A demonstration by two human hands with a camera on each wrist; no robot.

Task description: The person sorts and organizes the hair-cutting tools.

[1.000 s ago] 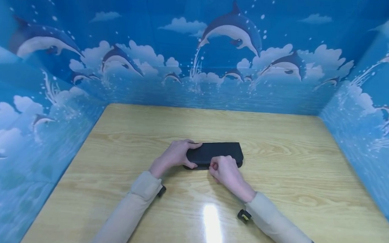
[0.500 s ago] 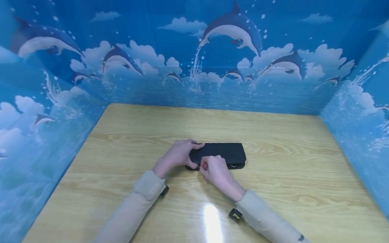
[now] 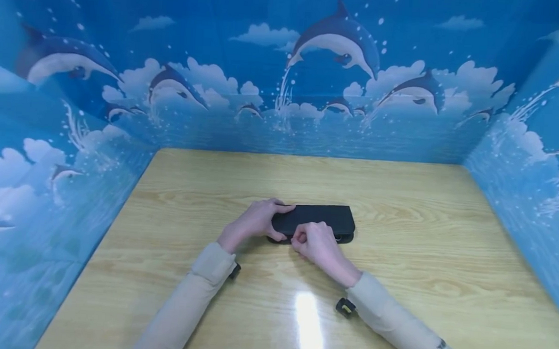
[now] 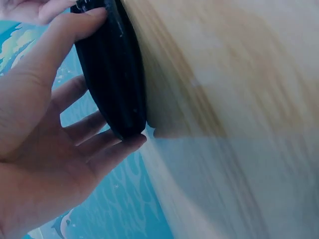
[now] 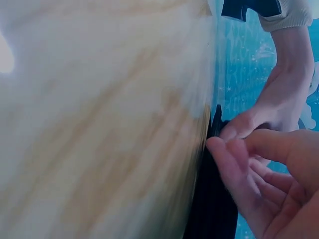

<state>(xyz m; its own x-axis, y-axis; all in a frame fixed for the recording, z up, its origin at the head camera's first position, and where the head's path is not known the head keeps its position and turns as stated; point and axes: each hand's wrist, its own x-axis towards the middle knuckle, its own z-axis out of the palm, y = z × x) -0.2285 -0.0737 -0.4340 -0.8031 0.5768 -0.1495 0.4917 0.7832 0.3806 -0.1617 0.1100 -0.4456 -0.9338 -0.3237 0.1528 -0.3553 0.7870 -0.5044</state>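
A long black zip case (image 3: 326, 216) lies on the wooden table, its long side facing me. My left hand (image 3: 256, 219) grips its left end, the thumb on the near edge and the fingers round the far side. In the left wrist view the thumb presses the edge of the case (image 4: 113, 69) and the fingertips reach its end. My right hand (image 3: 319, 245) pinches at the near edge with thumb and forefinger, where the zipper runs; the pull itself is hidden by the fingertips. Right of this hand, a small gap with a pale glint shows along the edge.
The wooden table (image 3: 201, 191) extends around the case on all sides. Blue dolphin-print sheets (image 3: 206, 111) stand along its back and sides. A bright light reflection lies on the tabletop in front of the hands. Small black devices sit at both wrists.
My right hand slid left along the near edge, then came back slightly right. A gap showed on the edge behind it. The case shifted a little right with the left hand.
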